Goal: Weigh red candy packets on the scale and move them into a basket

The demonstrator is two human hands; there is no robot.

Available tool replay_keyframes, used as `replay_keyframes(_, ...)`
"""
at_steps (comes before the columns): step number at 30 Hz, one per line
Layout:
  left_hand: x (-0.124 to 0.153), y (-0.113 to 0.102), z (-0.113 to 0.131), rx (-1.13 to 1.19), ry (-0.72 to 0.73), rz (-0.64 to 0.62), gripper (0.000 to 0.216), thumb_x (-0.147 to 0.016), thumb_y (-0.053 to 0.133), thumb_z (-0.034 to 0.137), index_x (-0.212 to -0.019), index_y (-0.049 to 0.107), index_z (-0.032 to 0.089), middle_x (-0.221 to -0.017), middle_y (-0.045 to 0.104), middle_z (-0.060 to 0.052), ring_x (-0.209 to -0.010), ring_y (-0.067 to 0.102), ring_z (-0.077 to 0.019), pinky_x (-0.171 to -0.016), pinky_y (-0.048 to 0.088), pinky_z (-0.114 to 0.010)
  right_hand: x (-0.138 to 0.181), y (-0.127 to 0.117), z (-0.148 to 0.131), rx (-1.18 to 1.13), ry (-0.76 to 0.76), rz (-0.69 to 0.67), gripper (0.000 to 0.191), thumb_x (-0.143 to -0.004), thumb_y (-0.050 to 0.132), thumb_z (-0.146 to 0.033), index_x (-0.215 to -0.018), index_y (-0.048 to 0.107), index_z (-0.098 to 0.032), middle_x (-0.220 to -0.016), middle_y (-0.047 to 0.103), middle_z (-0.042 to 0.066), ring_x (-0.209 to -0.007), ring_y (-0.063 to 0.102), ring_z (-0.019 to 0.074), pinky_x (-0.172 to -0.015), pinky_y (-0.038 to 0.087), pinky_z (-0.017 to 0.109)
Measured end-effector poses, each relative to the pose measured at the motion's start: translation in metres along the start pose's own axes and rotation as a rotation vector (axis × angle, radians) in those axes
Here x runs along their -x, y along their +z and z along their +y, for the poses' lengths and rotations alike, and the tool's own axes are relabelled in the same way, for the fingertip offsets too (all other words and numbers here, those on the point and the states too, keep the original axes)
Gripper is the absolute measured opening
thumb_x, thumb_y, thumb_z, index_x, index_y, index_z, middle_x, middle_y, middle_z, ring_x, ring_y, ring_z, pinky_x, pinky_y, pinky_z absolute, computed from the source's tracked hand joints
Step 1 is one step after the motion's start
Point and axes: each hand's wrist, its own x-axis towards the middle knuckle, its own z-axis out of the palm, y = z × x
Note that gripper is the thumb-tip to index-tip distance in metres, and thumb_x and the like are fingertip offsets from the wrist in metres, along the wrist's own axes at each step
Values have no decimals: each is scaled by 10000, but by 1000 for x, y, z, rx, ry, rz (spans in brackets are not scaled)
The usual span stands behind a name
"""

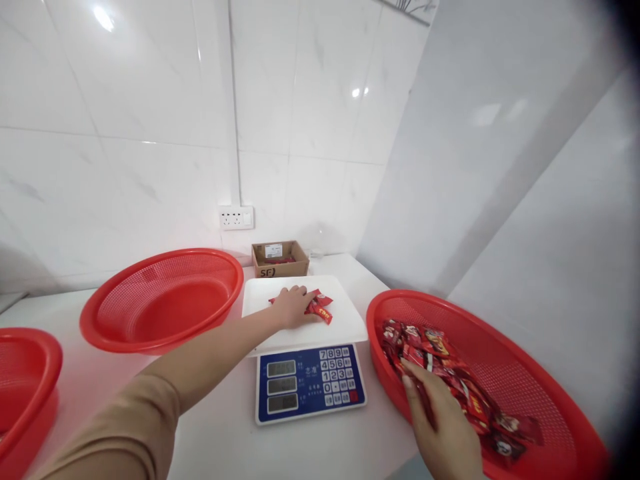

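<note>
A countertop digital weighing scale (pixel 310 383) stands on a white table (pixel 210 433), and the clock directions here run from the middle of its white pan (pixel 350 327), with 12 toward the tiled wall (pixel 170 173). Red printed candy-style packets (pixel 323 308) lie on the pan, partly under the left hand (pixel 293 307). That hand reaches in from 7 o'clock, its fingers bent down over the packets, whose ends stick out on both sides; whether it grips any cannot be told. A tan sleeve (pixel 130 427) is bunched near the elbow.

At 4 o'clock, a red perforated plastic basket (pixel 530 360) holds a heap of red wrapped packets (pixel 450 367). The right hand (pixel 443 423) is over its near side, thumb set apart from the index finger, with something dark red showing between them; it is unclear whether this is a packet being held or the basket behind.

The scale's number keypad (pixel 337 377) sits at 5 o'clock, its three displays (pixel 283 385) at 7. A second red basket (pixel 163 313) stands at 9 o'clock, a third (pixel 40 360) at 8. A small cardboard box (pixel 285 270) is at 11, near the wall.
</note>
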Motion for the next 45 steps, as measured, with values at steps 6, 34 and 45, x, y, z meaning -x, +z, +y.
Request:
replay_keyframes(6, 13, -14, -5, -59, 19, 84, 297, -898, 374, 378, -995, 596, 207, -987, 612, -86, -953, 565, -240, -782, 432, -361, -1, 0, 0, 46, -10, -19, 419, -871, 366, -505, -1054, 628, -234, -1065, 676, 63, -934, 641, 236, -743, 535, 351)
replay_keyframes(34, -8, -5, 16, 19, 171, -55, 787, -755, 432, 702, -1389, 293, 258, -1490, 267, -124, -1368, 202, -311, -1045, 251, -491, 1, 1, 1, 3, -18, -36, 367, -887, 379, -451, -1075, 613, -241, -1099, 661, 58, -1014, 612, 228, -830, 513, 360)
replay_keyframes(45, -12, 6, 17, -24, 56, -8, 291, -880, 519, 324, -1123, 544, 166, -1124, 578, -76, -945, 588, -187, -796, 503, -395, 3, 3, 6, 37, -38, -32, 397, -880, 371, -475, -1093, 613, -242, -1102, 661, 59, -1007, 613, 241, -831, 510, 376)
